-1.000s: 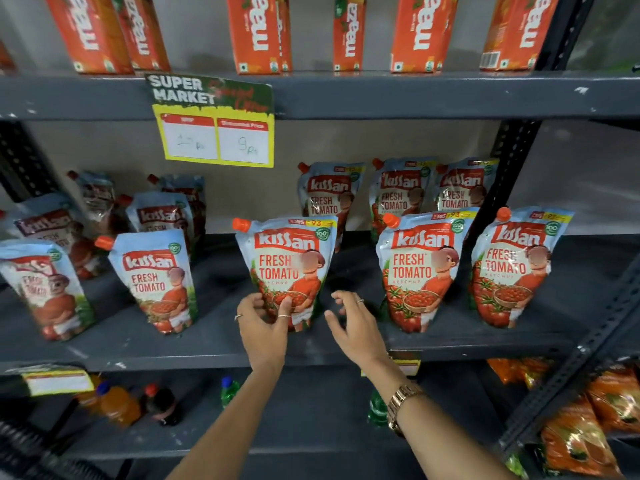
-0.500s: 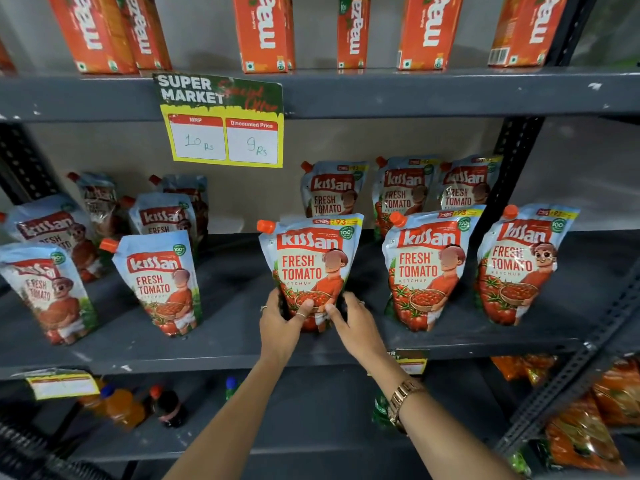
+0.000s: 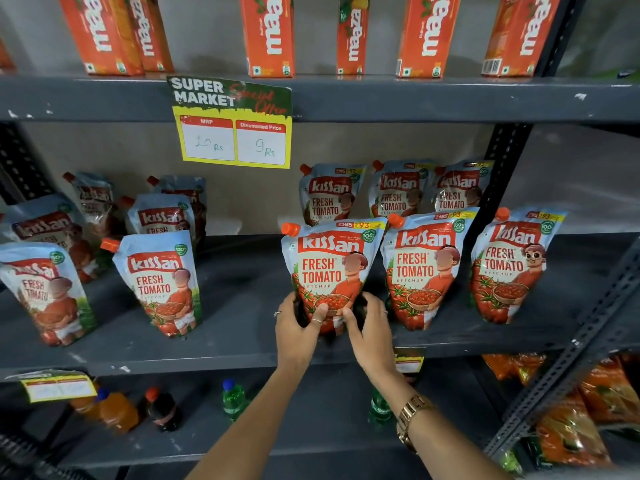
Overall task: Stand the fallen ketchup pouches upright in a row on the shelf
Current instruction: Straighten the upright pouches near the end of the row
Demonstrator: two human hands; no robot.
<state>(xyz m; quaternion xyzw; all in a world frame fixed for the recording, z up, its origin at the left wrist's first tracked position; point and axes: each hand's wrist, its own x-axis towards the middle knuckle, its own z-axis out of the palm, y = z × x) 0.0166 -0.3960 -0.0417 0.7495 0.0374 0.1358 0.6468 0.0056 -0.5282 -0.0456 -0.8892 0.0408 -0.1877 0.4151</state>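
A Kissan ketchup pouch [image 3: 330,268] stands upright near the front middle of the grey shelf [image 3: 242,348]. My left hand [image 3: 298,327] grips its lower left corner and my right hand [image 3: 367,327] its lower right corner. To its right two more pouches stand in the front row: one [image 3: 424,268] close beside it and one [image 3: 510,265] at the shelf post. Three pouches [image 3: 398,192] stand behind them. At the left, a pouch [image 3: 159,282] and another [image 3: 45,292] stand in front, with several more [image 3: 159,216] crowded behind.
An upper shelf [image 3: 381,98] holds orange juice cartons [image 3: 268,36], with a price sign [image 3: 232,123] hanging from its edge. Drink bottles [image 3: 117,410] stand on the lower shelf, orange snack packets [image 3: 588,410] at lower right. A perforated post [image 3: 498,161] rises at the right.
Both hands closed on the middle pouch's base and slid it to the right, next to the neighbouring front pouch. The other pouches stayed put.
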